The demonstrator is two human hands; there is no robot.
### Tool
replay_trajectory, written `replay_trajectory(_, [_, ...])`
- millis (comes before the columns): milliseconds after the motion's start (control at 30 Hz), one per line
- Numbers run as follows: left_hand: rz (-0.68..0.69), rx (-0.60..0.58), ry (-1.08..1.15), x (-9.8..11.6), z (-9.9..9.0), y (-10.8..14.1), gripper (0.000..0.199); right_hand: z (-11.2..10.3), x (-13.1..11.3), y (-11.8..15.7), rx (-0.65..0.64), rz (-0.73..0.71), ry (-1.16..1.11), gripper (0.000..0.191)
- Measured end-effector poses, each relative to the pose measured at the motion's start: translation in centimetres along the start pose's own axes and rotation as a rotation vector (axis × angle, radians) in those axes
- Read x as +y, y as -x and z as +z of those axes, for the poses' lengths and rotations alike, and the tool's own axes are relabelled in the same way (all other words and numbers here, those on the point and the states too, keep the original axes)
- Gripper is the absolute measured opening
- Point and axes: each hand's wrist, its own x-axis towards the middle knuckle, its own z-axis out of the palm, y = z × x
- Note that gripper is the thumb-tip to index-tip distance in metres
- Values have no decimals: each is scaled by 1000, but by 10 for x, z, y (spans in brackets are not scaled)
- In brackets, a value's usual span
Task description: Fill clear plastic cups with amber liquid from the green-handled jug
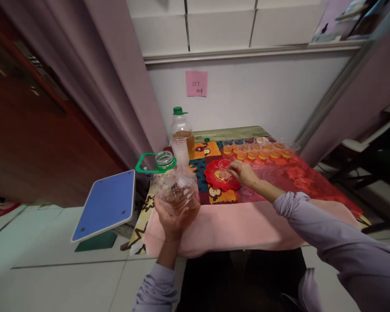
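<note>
My left hand is wrapped round the lower side of a large clear plastic jug. The jug has a green handle ring, an uncapped mouth and amber liquid low inside. My right hand pinches a small clear plastic cup by its side, over a red scalloped plate. Whether the cup touches the plate I cannot tell. Behind the jug rises a stack of clear cups. Farther back stands a second jug with a green cap, holding amber liquid.
Several cups with orange-yellow liquid stand in rows at the table's back right. A small green cap lies near the back edge. A pink cloth covers the front edge. To the left is a blue-topped stool. The wall bears a pink note.
</note>
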Motion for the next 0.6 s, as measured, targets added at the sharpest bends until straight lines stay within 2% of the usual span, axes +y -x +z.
replay_trajectory(133, [8, 28, -11, -1, 0, -1, 121, 9, 4, 2, -31, -7, 3, 13])
replay_trajectory(233, [-26, 6, 17, -4, 1, 1, 125, 13, 6, 4, -48, -7, 5, 16])
replay_trajectory(367, [8, 24, -29, -11, -1, 2, 122, 9, 5, 12, -51, -3, 3, 30])
replay_trajectory(433, [47, 29, -58, -13, -5, -1, 118, 0, -1, 17, 6, 5, 18, 44])
replay_trajectory(500, [55, 29, -59, -14, -8, -4, 118, -8, -16, 21, 121, 13, 9, 57])
replay_trajectory(600, [-42, -23, -24, -16, -9, -9, 114, -9, -53, 25, 263, -7, -160, 59])
